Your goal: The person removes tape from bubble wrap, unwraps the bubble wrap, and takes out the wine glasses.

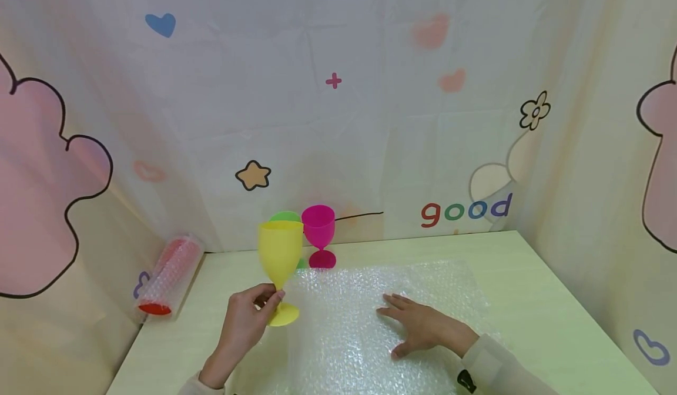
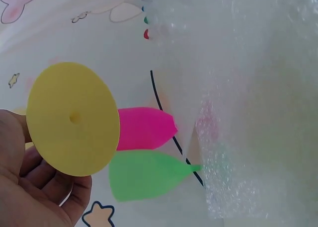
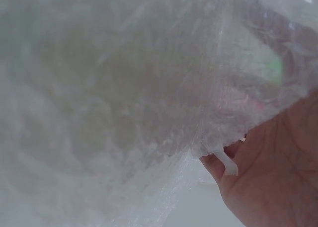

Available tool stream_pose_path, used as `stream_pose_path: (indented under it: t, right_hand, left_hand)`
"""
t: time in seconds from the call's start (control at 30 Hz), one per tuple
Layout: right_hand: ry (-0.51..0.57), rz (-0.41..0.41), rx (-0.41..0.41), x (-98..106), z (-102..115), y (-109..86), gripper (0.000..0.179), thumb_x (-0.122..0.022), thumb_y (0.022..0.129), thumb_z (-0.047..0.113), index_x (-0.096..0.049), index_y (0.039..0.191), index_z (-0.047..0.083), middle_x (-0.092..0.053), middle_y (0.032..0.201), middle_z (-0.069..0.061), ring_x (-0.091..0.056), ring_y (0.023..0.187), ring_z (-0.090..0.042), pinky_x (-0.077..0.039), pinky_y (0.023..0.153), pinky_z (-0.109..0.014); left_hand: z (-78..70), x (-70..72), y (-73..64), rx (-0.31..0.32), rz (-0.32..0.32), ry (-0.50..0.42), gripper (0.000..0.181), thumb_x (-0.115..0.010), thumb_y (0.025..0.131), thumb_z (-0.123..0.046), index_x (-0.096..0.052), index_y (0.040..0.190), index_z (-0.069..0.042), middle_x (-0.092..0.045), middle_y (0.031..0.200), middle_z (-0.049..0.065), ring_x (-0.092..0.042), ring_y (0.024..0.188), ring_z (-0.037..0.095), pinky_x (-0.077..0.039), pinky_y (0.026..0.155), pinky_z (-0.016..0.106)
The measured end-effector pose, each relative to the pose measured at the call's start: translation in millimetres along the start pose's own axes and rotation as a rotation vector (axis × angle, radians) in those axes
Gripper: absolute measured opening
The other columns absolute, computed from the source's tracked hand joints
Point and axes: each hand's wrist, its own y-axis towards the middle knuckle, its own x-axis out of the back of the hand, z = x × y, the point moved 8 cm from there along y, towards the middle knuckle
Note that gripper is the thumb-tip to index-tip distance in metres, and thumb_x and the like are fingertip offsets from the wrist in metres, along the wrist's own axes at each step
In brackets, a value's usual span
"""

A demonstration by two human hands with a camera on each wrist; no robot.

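My left hand [image 1: 248, 313] pinches a yellow plastic goblet [image 1: 281, 248] by its stem, just above the foot. The goblet stands upright in the head view, and its round foot [image 2: 74, 120] faces the camera in the left wrist view. A sheet of clear bubble wrap [image 1: 338, 330] lies across the table in front of me. Over its right half, my right hand [image 1: 420, 324] is spread with fingers straight and thumb apart. In the right wrist view, cloudy bubble wrap [image 3: 124, 113] fills most of the picture and partly covers that hand [image 3: 278, 172].
Behind the wrap stands a magenta goblet [image 1: 319, 224], with a green goblet [image 1: 285, 215] mostly hidden behind the yellow one. A bubble-wrapped red item [image 1: 171, 274] lies at the table's left edge. A printed curtain [image 1: 296, 119] hangs along the back.
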Motion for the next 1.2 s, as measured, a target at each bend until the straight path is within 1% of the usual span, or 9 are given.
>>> stream_pose_path:
  t: [0.1,0.3,0.47,0.6,0.8,0.9,1.03,1.2]
  right_hand:
    - [0.006,-0.003,0.008,0.1,0.1,-0.2,0.090,-0.080,0.072,0.055,-0.043,0.149,0.025,-0.027,0.163,-0.007,-0.025,0.150,-0.033,-0.033,0.115,-0.057]
    - [0.007,-0.014,0.019,1.7,1.4,-1.7,0.091,-0.080,0.072,0.054,-0.043,0.149,0.024,-0.027,0.163,-0.007,-0.025,0.150,-0.032,-0.033,0.115,-0.056]
    - [0.008,-0.010,0.011,1.1,0.4,-1.0,0.090,-0.080,0.072,0.055,-0.043,0.149,0.025,-0.027,0.163,-0.006,-0.025,0.150,-0.032,-0.034,0.115,-0.056]
    - [0.002,-0.004,0.010,0.5,-0.1,-0.6,0.090,-0.079,0.072,0.056,-0.043,0.149,0.025,-0.027,0.163,-0.006,-0.026,0.150,-0.032,-0.034,0.115,-0.056]
    - [0.002,-0.005,0.011,-0.5,-0.9,-0.2,0.090,-0.079,0.072,0.056,-0.043,0.149,0.025,-0.027,0.163,-0.006,-0.025,0.150,-0.032,-0.034,0.115,-0.056]
    - [0.003,-0.006,0.015,-0.7,-1.4,0.0,0.090,-0.079,0.072,0.056,-0.043,0.149,0.025,-0.027,0.163,-0.006,-0.025,0.150,-0.032,-0.034,0.115,-0.056]
    - [-0.005,-0.010,0.017,-0.3,-1.3,-0.4,0.091,-0.079,0.072,0.056,-0.043,0.149,0.025,-0.027,0.163,-0.006,-0.025,0.151,-0.032,-0.033,0.116,-0.056]
    - [-0.006,-0.009,0.017,-0.1,-0.8,-1.3,0.091,-0.079,0.072,0.056,-0.043,0.149,0.025,-0.027,0.163,-0.006,-0.025,0.151,-0.032,-0.033,0.116,-0.055]
  left_hand:
    - [8.3,3.6,3.6,0.017,-0.023,0.009,0.004,-0.077,0.085,-0.016,-0.077,0.088,-0.013,-0.074,0.076,-0.005,-0.062,0.065,0.002,-0.052,0.059,0.019]
    - [27.0,11.1,9.7,-0.012,-0.084,0.036,0.005,-0.077,0.084,-0.015,-0.076,0.086,-0.011,-0.075,0.078,-0.001,-0.066,0.066,0.005,-0.054,0.062,0.020]
    - [42.5,17.2,14.8,0.002,-0.111,0.059,0.005,-0.077,0.084,-0.012,-0.076,0.084,-0.008,-0.075,0.078,0.004,-0.068,0.066,0.010,-0.054,0.061,0.020]
    - [51.7,21.6,20.5,0.022,-0.109,0.073,0.009,-0.076,0.086,-0.014,-0.076,0.086,-0.005,-0.075,0.079,0.008,-0.070,0.068,0.017,-0.054,0.060,0.020]
    - [69.5,29.2,31.8,0.079,-0.116,0.091,0.012,-0.074,0.087,-0.014,-0.076,0.090,-0.003,-0.076,0.084,0.013,-0.073,0.074,0.025,-0.056,0.063,0.022]
    - [77.8,32.4,37.3,0.100,-0.123,0.112,0.013,-0.074,0.087,-0.014,-0.076,0.092,-0.002,-0.076,0.086,0.014,-0.074,0.077,0.027,-0.058,0.064,0.025]
    - [85.2,34.1,43.7,0.115,-0.113,0.116,0.016,-0.073,0.088,-0.015,-0.075,0.094,0.000,-0.076,0.088,0.016,-0.074,0.080,0.030,-0.060,0.066,0.031]
    - [92.6,33.0,52.4,0.119,-0.104,0.128,0.019,-0.072,0.089,-0.016,-0.074,0.096,0.002,-0.076,0.090,0.018,-0.074,0.082,0.032,-0.060,0.069,0.039]
